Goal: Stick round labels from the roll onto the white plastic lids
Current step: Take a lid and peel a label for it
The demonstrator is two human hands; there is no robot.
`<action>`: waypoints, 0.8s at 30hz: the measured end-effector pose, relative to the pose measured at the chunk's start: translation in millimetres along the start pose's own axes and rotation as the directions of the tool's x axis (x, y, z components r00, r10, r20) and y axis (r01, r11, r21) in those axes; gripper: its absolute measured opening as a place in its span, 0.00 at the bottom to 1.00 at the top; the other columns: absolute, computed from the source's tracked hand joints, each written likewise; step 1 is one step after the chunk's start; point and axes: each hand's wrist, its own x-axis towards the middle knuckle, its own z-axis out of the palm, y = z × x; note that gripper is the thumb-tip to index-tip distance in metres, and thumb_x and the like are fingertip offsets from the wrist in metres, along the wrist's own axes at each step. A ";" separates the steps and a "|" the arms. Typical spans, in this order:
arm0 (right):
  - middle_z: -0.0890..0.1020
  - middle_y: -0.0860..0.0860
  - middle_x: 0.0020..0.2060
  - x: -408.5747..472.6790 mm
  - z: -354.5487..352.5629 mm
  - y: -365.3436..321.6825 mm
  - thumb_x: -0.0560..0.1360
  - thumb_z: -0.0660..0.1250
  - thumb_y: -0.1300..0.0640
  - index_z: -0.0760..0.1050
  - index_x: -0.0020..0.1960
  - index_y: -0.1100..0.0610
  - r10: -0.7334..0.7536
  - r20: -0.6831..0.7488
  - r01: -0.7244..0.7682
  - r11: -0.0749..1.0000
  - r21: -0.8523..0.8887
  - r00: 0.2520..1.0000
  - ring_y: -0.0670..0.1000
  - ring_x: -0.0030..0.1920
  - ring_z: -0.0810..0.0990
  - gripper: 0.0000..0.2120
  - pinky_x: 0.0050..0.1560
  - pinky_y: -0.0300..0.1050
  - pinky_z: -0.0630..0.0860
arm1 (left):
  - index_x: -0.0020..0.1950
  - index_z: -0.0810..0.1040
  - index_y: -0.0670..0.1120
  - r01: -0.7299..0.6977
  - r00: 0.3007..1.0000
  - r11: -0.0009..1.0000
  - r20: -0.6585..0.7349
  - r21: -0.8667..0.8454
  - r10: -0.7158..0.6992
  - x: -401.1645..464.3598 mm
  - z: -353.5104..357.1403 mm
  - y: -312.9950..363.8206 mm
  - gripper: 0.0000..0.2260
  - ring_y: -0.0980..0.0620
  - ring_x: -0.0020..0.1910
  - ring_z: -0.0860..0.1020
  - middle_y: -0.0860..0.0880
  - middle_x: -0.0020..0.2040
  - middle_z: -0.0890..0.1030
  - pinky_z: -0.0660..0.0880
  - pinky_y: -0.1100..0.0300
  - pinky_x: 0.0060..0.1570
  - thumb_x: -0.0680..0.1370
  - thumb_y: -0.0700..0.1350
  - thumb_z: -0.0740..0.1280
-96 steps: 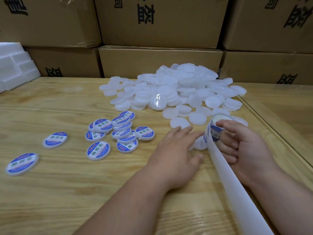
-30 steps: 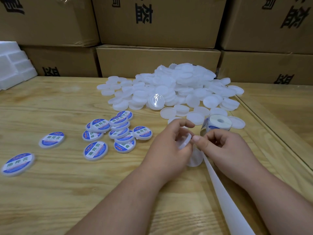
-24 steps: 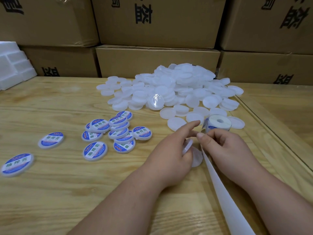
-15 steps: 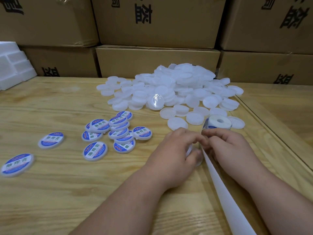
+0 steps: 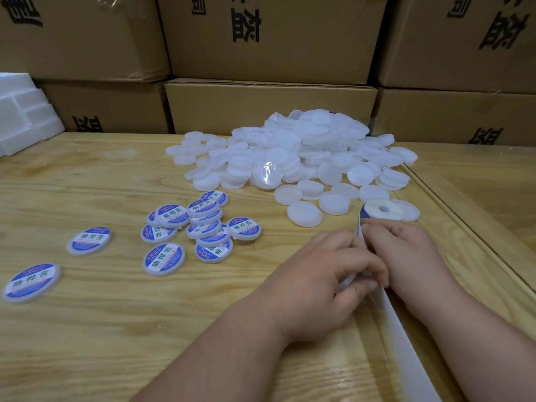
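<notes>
A heap of plain white plastic lids [image 5: 293, 152] lies at the back middle of the wooden table. The label roll [image 5: 382, 209] stands just beyond my right hand, and its white backing strip [image 5: 406, 343] runs toward me. My left hand [image 5: 316, 282] grips a white lid [image 5: 346, 283], mostly hidden under its curled fingers. My right hand [image 5: 406, 256] touches the left one, its fingers curled at the strip where it meets the lid. What they pinch is hidden.
Several labelled lids with blue stickers [image 5: 200, 224] lie left of centre, two more [image 5: 88, 240] further left. Stacked cardboard boxes [image 5: 269, 103] wall off the back. White foam blocks [image 5: 20, 111] sit at far left. A raised table edge [image 5: 464, 227] runs along the right.
My left hand picked a plain lid from the table and brought it to the strip. Both hands then closed together over the lid and drew slightly toward me.
</notes>
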 end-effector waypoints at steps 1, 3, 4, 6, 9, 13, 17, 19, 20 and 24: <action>0.66 0.51 0.24 1.0 0.6 0.3 0.73 0.62 0.59 0.64 0.28 0.57 0.012 -0.022 -0.012 1.000 0.021 1.000 0.51 0.29 0.64 0.16 0.33 0.46 0.64 | 0.52 0.82 0.51 -0.021 1.000 1.000 0.010 -0.002 0.021 -0.2 0.2 1.1 0.05 0.54 0.54 0.72 0.57 0.49 0.73 0.67 0.63 0.60 0.80 0.42 0.69; 0.64 0.50 0.24 2.3 2.2 0.7 0.76 0.65 0.54 0.61 0.28 0.54 0.036 -0.068 -0.033 0.998 0.047 0.997 0.49 0.28 0.63 0.21 0.33 0.46 0.62 | 0.52 0.83 0.49 -0.056 0.998 0.998 0.033 0.002 0.056 -0.4 1.3 2.9 0.05 0.53 0.53 0.73 0.56 0.49 0.73 0.68 0.61 0.61 0.79 0.41 0.70; 0.64 0.50 0.24 2.2 2.4 0.9 0.76 0.66 0.50 0.61 0.28 0.53 0.033 -0.070 -0.030 0.998 0.047 0.997 0.49 0.28 0.62 0.22 0.33 0.46 0.62 | 0.52 0.83 0.48 -0.066 0.997 0.998 0.039 0.001 0.066 -0.3 1.8 3.6 0.05 0.53 0.53 0.73 0.56 0.48 0.73 0.68 0.60 0.61 0.79 0.40 0.70; 0.66 0.50 0.24 1.8 1.1 0.4 0.72 0.67 0.45 0.64 0.28 0.55 0.027 -0.032 -0.026 0.999 0.037 0.999 0.50 0.28 0.65 0.21 0.34 0.46 0.64 | 0.52 0.83 0.48 -0.078 0.997 0.997 0.015 -0.010 0.078 -0.4 2.6 4.0 0.06 0.54 0.52 0.74 0.55 0.48 0.75 0.69 0.60 0.60 0.78 0.40 0.70; 0.77 0.53 0.24 2.7 -1.2 0.6 0.65 0.66 0.46 0.76 0.34 0.60 0.055 0.013 -0.055 0.998 -0.002 0.998 0.50 0.26 0.71 0.16 0.33 0.45 0.68 | 0.56 0.77 0.56 0.010 0.995 0.999 -0.104 -0.039 -0.014 -0.5 1.4 1.4 0.12 0.59 0.50 0.76 0.60 0.47 0.77 0.71 0.62 0.56 0.78 0.40 0.69; 0.80 0.53 0.24 4.4 -3.2 1.2 0.72 0.68 0.48 0.78 0.35 0.58 0.057 0.025 -0.054 0.995 -0.086 0.998 0.45 0.21 0.72 0.14 0.25 0.40 0.67 | 0.56 0.71 0.63 0.276 0.938 0.960 -0.202 -0.054 -0.281 -0.2 -0.3 -7.2 0.13 0.61 0.45 0.75 0.62 0.47 0.79 0.73 0.61 0.48 0.78 0.45 0.66; 0.70 0.50 0.22 2.5 -2.9 1.6 0.75 0.67 0.52 0.70 0.32 0.64 -0.005 0.053 0.012 0.991 -0.135 0.999 0.47 0.24 0.67 0.19 0.26 0.39 0.66 | 0.51 0.72 0.62 0.358 0.919 0.932 -0.160 -0.048 -0.361 0.9 2.7 -7.1 0.11 0.61 0.44 0.75 0.63 0.46 0.79 0.74 0.59 0.45 0.73 0.55 0.72; 0.64 0.53 0.27 -0.9 -2.6 -2.8 0.70 0.65 0.48 0.66 0.32 0.65 -0.017 0.097 0.032 0.987 -0.159 0.995 0.49 0.29 0.65 0.20 0.33 0.45 0.63 | 0.47 0.72 0.61 0.364 0.918 0.931 -0.156 -0.040 -0.365 0.4 3.3 -7.1 0.11 0.62 0.39 0.73 0.64 0.41 0.77 0.69 0.64 0.38 0.71 0.58 0.73; 0.63 0.53 0.28 -2.9 -2.6 -5.6 0.68 0.64 0.48 0.64 0.31 0.63 -0.017 0.117 0.035 0.987 -0.156 0.993 0.49 0.31 0.65 0.19 0.35 0.47 0.62 | 0.45 0.73 0.60 0.363 0.916 0.931 -0.165 -0.048 -0.366 0.1 3.0 -7.7 0.12 0.61 0.37 0.72 0.64 0.38 0.76 0.67 0.65 0.36 0.70 0.59 0.74; 0.61 0.52 0.26 -7.9 -0.7 -11.0 0.64 0.61 0.52 0.62 0.27 0.57 -0.036 0.168 0.065 0.984 -0.168 0.985 0.50 0.30 0.61 0.13 0.34 0.48 0.59 | 0.44 0.74 0.55 0.345 0.917 0.933 -0.174 -0.102 -0.359 -0.7 2.0 -8.2 0.16 0.59 0.33 0.69 0.57 0.34 0.73 0.68 0.60 0.34 0.66 0.63 0.72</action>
